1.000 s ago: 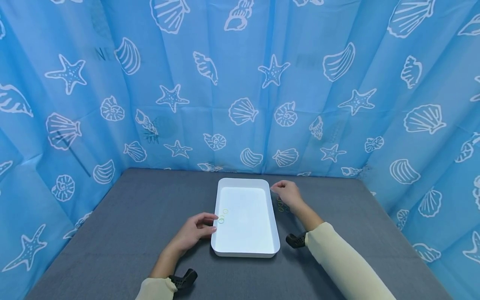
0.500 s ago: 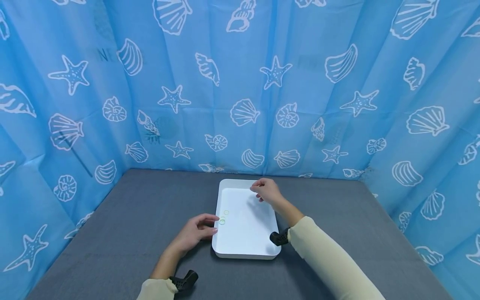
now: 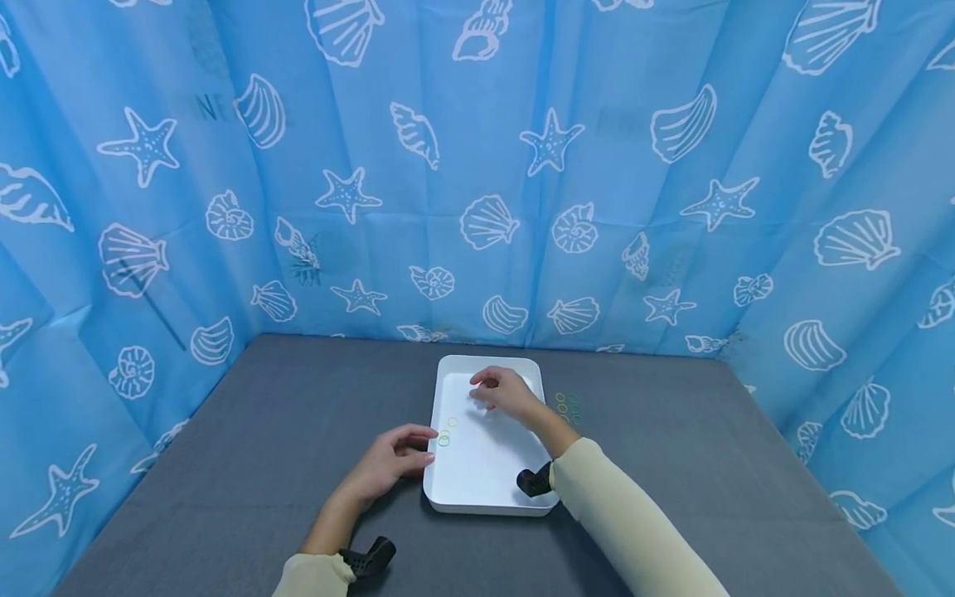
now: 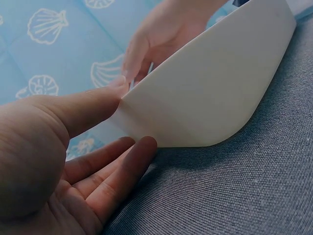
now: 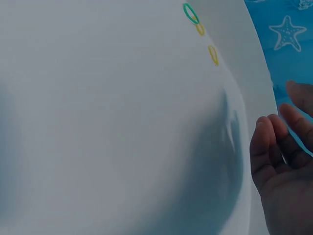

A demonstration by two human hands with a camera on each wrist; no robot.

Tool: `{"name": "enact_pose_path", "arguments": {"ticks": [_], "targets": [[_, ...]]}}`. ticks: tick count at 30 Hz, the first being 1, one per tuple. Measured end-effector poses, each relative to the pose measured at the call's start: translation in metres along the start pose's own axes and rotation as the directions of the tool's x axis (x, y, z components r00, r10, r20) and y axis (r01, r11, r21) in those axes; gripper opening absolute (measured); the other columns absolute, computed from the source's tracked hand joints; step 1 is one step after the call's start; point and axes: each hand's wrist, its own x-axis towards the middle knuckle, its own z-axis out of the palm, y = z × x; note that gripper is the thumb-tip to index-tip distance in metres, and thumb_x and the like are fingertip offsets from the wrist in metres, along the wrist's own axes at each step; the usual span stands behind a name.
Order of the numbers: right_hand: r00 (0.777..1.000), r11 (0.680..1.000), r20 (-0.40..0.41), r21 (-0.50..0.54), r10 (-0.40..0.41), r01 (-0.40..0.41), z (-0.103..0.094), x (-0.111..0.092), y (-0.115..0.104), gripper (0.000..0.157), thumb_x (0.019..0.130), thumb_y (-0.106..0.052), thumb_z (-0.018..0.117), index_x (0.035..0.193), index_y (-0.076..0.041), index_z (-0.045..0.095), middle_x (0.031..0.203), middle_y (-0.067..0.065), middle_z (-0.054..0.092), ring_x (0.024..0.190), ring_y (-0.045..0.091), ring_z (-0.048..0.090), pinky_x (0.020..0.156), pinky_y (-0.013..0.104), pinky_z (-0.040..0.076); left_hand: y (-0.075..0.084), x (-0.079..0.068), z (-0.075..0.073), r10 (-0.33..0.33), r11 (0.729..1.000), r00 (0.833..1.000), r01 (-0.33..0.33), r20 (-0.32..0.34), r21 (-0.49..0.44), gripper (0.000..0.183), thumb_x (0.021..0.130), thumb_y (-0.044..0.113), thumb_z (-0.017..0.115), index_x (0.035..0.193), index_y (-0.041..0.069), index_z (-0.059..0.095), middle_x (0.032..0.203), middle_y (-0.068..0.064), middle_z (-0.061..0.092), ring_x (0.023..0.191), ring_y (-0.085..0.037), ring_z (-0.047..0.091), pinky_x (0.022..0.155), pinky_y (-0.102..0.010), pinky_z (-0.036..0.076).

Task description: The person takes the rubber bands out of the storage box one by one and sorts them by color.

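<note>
A shallow white tray (image 3: 492, 464) lies on the grey cloth. My left hand (image 3: 384, 460) holds its left side; in the left wrist view the thumb rests at the rim and the fingers touch lower down the wall. My right hand (image 3: 503, 391) hovers over the far half of the tray with bent fingers. I cannot tell whether anything is between its fingertips. Inside the tray, near the left wall, lie a green rubber band (image 5: 191, 13) and two yellow ones, including a yellow rubber band (image 5: 213, 55).
Several yellow and green rubber bands (image 3: 562, 408) lie on the grey cloth (image 3: 656, 448) right of the tray, partly behind the right forearm. A blue curtain (image 3: 477, 274) with white shells and starfish hangs around the back and sides.
My right hand has moved left from the loose bands beside the tray, over the right wall, to above the tray. Its fingertips look farther apart now. My left hand has stayed at the left side.
</note>
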Motion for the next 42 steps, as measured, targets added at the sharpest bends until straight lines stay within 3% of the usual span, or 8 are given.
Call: {"name": "enact_pose_path", "arguments": {"ticks": [5,16,32,42], "targets": [[0.998,0.999,0.056,-0.012,-0.041,0.042,0.012,0.002,0.003,0.022,0.090,-0.010,0.070,0.110,-0.003,0.067,0.087,0.005,0.061,0.074,0.017,0.057,0.065,0.028,0.052,-0.002,0.000,-0.001,0.004,1.000,1.000,-0.004,0.009,-0.003,0.038,0.091,0.020,0.069,0.127,0.007,0.061,0.123,-0.013,0.059,0.098,-0.023,0.063,0.084,-0.039,0.052],[0.973,0.981,0.226,-0.175,-0.039,0.080,0.018,0.010,0.008,0.020,0.089,-0.010,0.071,0.109,-0.013,0.072,0.087,0.001,0.062,0.079,0.017,0.054,0.069,0.027,0.046,0.001,0.000,-0.001,0.017,1.000,1.000,-0.016,0.017,-0.006,0.038,0.092,0.019,0.069,0.127,0.006,0.060,0.123,-0.013,0.060,0.098,-0.024,0.063,0.084,-0.039,0.052],[0.948,0.928,0.311,-0.331,-0.063,0.170,0.025,0.009,0.001,0.021,0.087,-0.008,0.073,0.105,-0.018,0.072,0.084,0.001,0.054,0.080,0.016,0.050,0.072,0.029,0.041,-0.001,-0.001,0.000,0.032,0.999,0.999,-0.032,-0.003,0.010,0.037,0.091,0.019,0.070,0.125,0.005,0.061,0.121,-0.014,0.060,0.093,-0.023,0.064,0.082,-0.037,0.053],[0.951,0.919,0.308,-0.372,-0.014,0.134,0.027,0.008,0.002,0.006,0.089,-0.015,0.072,0.086,-0.018,0.069,0.080,-0.002,0.060,0.079,0.014,0.054,0.078,0.032,0.043,0.000,0.000,0.000,0.007,1.000,1.000,-0.007,0.001,0.007,0.038,0.091,0.021,0.070,0.125,0.008,0.061,0.121,-0.012,0.060,0.096,-0.023,0.063,0.083,-0.039,0.053]]}}
